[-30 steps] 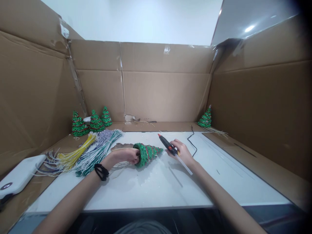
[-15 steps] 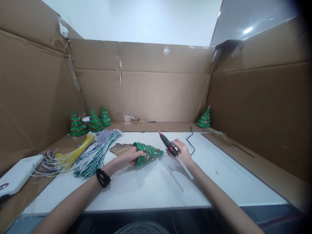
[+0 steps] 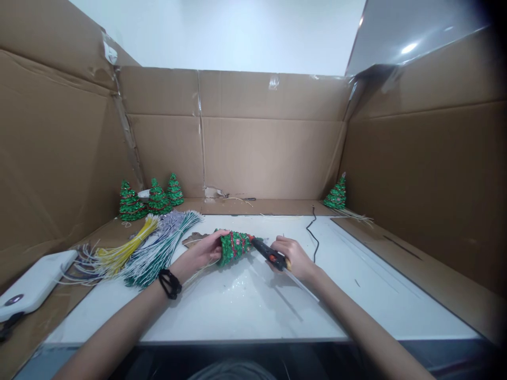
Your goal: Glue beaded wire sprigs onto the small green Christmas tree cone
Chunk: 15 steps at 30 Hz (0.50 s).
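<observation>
Lying on its side in my left hand is a small green Christmas tree with red garland, its tip pointing right. My fingers wrap round its base end, and pale wires trail from there beneath my wrist. My right hand grips a black glue gun with a glue stick sticking out of its rear. The gun's orange nozzle is at the tree's side near the tip; whether it touches cannot be made out. A brown, bark-like piece lies behind my left hand, partly hidden.
Several bundled wires, yellow, white and green, lie at left beside a white device. Three finished-looking trees stand at back left, another tree at back right. A black cord crosses the white board. Cardboard walls enclose three sides.
The glue gun's nozzle has come down and left from above the tree to its side near the tip. My left hand has shifted its hold, turning the tree slightly.
</observation>
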Each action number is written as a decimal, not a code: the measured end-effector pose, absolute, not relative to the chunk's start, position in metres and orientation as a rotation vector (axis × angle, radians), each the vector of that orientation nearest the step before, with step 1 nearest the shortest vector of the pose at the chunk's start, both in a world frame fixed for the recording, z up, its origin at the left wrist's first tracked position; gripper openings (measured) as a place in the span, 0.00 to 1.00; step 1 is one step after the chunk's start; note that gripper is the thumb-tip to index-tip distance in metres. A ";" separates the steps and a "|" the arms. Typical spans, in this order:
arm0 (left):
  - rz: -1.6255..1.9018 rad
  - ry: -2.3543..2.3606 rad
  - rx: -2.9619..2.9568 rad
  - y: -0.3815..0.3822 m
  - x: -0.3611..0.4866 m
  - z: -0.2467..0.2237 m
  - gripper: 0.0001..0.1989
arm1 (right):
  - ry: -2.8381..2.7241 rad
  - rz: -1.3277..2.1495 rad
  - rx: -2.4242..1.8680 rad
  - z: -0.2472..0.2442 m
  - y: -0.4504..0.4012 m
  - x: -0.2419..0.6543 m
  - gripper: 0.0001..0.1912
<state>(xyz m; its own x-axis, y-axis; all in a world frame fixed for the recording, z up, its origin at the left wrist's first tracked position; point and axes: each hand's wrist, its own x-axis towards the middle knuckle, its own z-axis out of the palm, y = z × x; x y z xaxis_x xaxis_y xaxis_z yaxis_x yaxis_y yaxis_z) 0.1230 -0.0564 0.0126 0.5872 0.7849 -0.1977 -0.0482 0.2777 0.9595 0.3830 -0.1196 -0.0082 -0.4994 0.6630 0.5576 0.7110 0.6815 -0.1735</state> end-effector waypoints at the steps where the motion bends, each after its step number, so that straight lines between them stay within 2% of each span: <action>1: 0.649 0.764 1.125 -0.056 0.123 0.012 0.18 | -2.298 -0.104 -1.071 -0.008 -0.120 0.383 0.05; 15: 0.658 0.720 1.001 -0.054 0.123 0.009 0.16 | -2.297 -0.076 -1.209 -0.011 -0.119 0.381 0.06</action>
<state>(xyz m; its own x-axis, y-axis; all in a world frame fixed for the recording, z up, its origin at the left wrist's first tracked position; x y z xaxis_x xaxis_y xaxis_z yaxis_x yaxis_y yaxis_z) 0.1226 -0.0539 0.0092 0.5967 0.7692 -0.2286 -0.1582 0.3921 0.9062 0.3811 -0.1192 -0.0106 -0.4532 0.7487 0.4838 0.7792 0.5963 -0.1930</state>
